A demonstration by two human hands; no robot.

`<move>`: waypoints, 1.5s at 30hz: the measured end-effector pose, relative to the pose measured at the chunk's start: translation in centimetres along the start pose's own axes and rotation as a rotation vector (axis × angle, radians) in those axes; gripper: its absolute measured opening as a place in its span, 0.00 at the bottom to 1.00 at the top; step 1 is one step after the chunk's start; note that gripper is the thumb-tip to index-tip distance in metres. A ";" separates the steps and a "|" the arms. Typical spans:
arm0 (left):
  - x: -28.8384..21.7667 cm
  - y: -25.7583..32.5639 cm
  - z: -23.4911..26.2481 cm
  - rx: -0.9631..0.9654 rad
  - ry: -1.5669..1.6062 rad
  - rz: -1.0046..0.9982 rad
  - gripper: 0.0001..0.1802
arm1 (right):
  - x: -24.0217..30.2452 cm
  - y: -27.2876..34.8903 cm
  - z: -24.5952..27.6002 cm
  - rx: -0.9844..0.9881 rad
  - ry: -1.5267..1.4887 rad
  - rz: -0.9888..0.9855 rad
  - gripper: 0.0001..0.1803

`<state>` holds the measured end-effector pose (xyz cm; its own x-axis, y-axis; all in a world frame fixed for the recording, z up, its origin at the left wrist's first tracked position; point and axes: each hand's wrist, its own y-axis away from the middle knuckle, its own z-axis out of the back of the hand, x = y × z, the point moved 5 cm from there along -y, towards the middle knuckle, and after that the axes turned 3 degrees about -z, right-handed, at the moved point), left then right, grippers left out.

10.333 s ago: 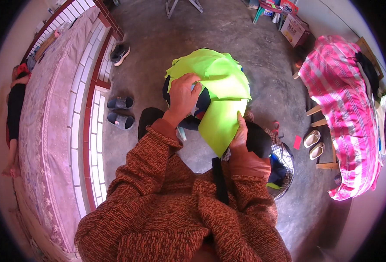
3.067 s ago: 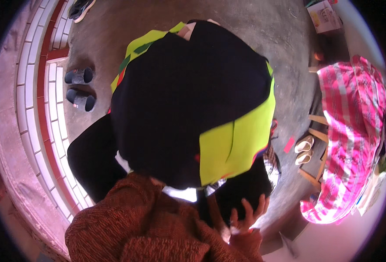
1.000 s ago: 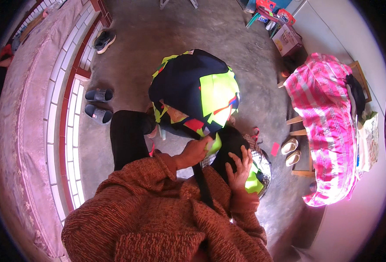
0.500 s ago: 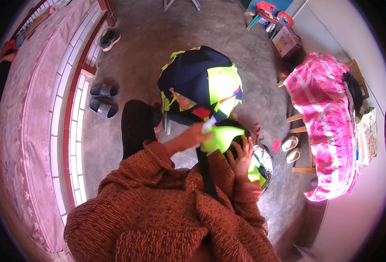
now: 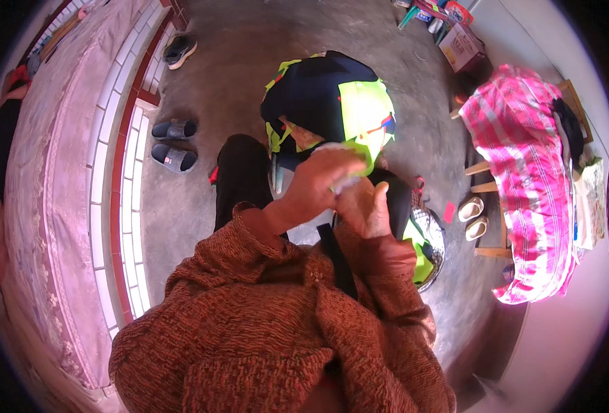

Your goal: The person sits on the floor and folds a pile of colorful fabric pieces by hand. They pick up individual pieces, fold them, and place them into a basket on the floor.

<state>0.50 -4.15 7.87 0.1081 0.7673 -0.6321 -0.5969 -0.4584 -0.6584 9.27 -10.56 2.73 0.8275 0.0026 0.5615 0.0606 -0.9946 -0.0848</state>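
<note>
My left hand (image 5: 318, 180) is in front of my chest, its fingers curled and smeared by motion. A pale whitish thing (image 5: 330, 146) shows at its knuckles, too blurred to name. My right hand (image 5: 368, 212) is against it, palm showing and thumb stretched apart; the left hand hides its fingertips. Just beyond both hands sits a rounded heap of dark navy cloth (image 5: 308, 100) with neon yellow-green pieces (image 5: 363, 107) on it. More neon cloth (image 5: 421, 258) lies in a mesh-sided container (image 5: 436, 237) by my right forearm.
Dark slides (image 5: 174, 157) and a shoe (image 5: 179, 51) lie left, beside a bed with a pink cover (image 5: 57, 206). On the right, pink plaid cloth (image 5: 518, 186) drapes over wooden furniture. Pale shoes (image 5: 473, 219) and a red scrap (image 5: 449, 213) lie near it. A box (image 5: 461, 48) stands far right.
My left hand has moved up and right; my right hand has left the dark and neon cloth on my lap and turned beside it. The neon piece the left hand held no longer shows clearly.
</note>
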 end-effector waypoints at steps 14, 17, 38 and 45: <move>-2.2 2.3 -1.2 0.027 -0.446 -0.297 0.06 | 2.8 -0.1 1.8 -0.263 -0.214 0.239 0.30; -2.2 2.2 -1.1 0.023 -0.395 -0.282 0.07 | 2.4 -0.1 2.2 -0.318 -0.255 0.220 0.29; 7.6 -2.3 3.9 -0.247 -0.480 0.091 0.20 | 0.7 4.1 13.3 -0.734 0.052 0.138 0.21; 13.0 -4.6 3.1 -0.177 -0.639 0.207 0.21 | 0.8 3.9 13.2 -0.660 0.088 0.115 0.21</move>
<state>2.18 9.40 3.97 -0.5157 0.7448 -0.4234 -0.4105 -0.6486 -0.6409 17.51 -13.09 -8.05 0.7578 -0.0880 0.6465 -0.4023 -0.8431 0.3569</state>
